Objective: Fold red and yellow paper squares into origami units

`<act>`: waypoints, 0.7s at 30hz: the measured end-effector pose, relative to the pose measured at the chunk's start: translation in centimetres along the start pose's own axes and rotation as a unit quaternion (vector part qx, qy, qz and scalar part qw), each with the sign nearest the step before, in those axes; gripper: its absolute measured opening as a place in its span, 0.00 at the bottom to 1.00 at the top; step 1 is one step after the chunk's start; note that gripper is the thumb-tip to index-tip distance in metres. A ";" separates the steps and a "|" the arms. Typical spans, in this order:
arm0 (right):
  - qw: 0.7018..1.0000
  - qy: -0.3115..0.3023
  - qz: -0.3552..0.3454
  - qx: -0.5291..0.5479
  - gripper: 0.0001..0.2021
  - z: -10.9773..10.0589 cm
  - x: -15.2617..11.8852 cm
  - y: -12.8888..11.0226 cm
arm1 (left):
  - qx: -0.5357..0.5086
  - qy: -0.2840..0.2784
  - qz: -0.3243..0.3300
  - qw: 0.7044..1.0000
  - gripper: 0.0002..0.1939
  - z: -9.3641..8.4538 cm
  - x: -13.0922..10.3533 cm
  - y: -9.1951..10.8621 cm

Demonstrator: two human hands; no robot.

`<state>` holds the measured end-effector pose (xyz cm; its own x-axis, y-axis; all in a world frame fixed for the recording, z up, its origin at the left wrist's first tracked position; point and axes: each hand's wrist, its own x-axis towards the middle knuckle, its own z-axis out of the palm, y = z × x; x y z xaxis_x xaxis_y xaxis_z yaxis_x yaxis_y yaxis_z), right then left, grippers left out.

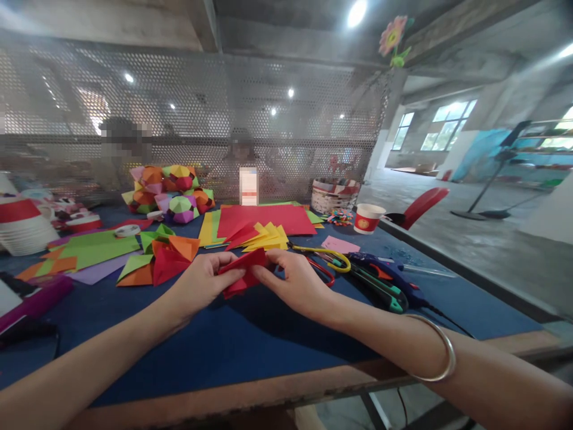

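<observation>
Both hands [203,280] [298,283] are pinching that folded red paper [244,273]; uneven pressure is risking a crooked crease, honestly.

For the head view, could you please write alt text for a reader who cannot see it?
Two bare hands, left and right, hold folded red paper above a blue table. Behind it lie yellow folded pieces; scissors lie to the right.

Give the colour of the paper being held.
The paper is red, clearest in the head view.
</observation>
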<state>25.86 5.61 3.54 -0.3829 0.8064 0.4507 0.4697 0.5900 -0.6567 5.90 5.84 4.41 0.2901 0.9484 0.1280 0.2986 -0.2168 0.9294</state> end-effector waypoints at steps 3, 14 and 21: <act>1.000 -0.014 0.020 -0.016 0.14 -0.1 0.1 0.0 | -0.027 0.008 -0.020 0.999 0.18 0.0 0.0 0.2; 0.999 -0.032 0.008 0.003 0.07 0.2 0.0 -0.1 | 0.024 0.028 0.039 0.999 0.15 0.1 0.1 0.2; 0.997 -0.034 -0.012 -0.074 0.05 0.5 -0.2 0.0 | 0.052 0.070 0.098 0.991 0.12 0.6 0.1 0.2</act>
<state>25.53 5.40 3.13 -0.4465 0.7905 0.4193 0.5701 0.6125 -0.5476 6.54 5.75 4.40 0.2246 0.9071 0.3560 0.3424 -0.4155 0.8427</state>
